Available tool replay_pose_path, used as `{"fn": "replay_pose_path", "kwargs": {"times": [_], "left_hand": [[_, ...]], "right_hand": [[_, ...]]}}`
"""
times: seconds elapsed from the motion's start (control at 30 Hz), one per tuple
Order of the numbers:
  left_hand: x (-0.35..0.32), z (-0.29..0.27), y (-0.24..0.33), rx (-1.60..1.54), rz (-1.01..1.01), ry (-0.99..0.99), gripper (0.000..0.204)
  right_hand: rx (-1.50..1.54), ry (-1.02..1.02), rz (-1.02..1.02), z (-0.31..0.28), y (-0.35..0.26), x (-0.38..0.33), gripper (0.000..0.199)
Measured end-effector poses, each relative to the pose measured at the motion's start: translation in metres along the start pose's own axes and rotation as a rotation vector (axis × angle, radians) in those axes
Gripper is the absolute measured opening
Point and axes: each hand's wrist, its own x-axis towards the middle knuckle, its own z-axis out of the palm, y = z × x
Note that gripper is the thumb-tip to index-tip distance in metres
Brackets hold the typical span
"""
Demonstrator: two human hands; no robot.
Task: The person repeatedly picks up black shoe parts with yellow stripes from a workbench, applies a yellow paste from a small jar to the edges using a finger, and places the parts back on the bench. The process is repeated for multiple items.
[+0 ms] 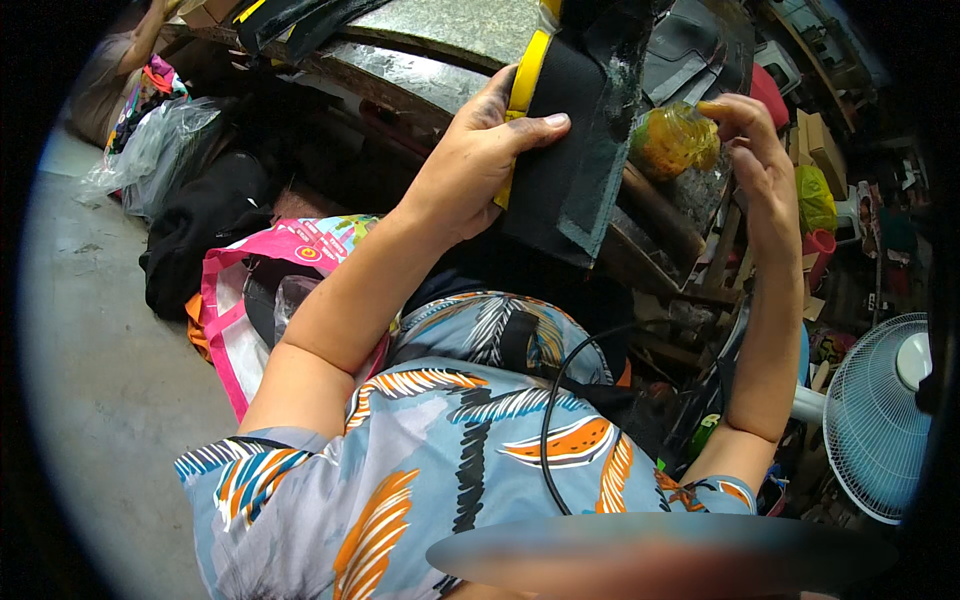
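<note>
My left hand (490, 150) is closed on a black sheet-like piece (565, 150) with a yellow edge strip, thumb on top and fingers behind. The piece is held tilted above my lap, in front of the worktable. My right hand (755, 140) is beside a clear jar (675, 142) with yellow-orange, glue-like stuff in it. The index finger reaches to the jar's rim and its tip looks yellow. The other fingers are loosely bent, with no object visible in them. The jar is by the table's right part, partly behind the black piece.
A worn worktable (410, 75) runs along the far side, with more black pieces (310, 25) on it. A pink-edged bag (225, 310) and a clear plastic bag (175, 150) are at left. A fan (880, 415) stands at right. A black cable (548, 420) crosses my lap.
</note>
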Motion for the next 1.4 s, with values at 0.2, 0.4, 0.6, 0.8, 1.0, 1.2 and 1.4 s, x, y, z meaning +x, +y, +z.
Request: {"fn": "replay_pose_path", "kwargs": {"times": [0.2,0.4,0.6,0.8,1.0,1.2,1.4], "left_hand": [[0.002,0.005,-0.002,-0.013,0.08,-0.001,0.042],[0.011,0.0,-0.003,-0.074,0.097,0.116,0.035],[0.004,0.005,-0.009,-0.058,0.058,0.01,0.039],[0.007,0.001,-0.011,0.003,0.084,0.049,0.036],[0.011,-0.004,-0.012,0.039,0.047,0.11,0.034],[0.008,-0.001,-0.003,-0.027,-0.006,0.147,0.042],[0.01,-0.006,0.013,-0.069,-0.03,0.131,0.042]], "right_hand": [[0.221,-0.262,0.182,0.044,-0.025,-0.019,0.102],[-0.066,-0.275,-0.161,0.051,-0.049,-0.032,0.094],[-0.152,-0.215,0.071,0.045,-0.045,-0.017,0.106],[-0.183,-0.204,-0.193,0.056,-0.043,-0.02,0.081],[-0.422,-0.303,-0.381,0.043,-0.048,-0.025,0.091],[-0.323,-0.247,-0.333,0.048,-0.05,-0.018,0.076],[-0.315,-0.175,-0.281,0.051,-0.049,-0.015,0.077]]}}
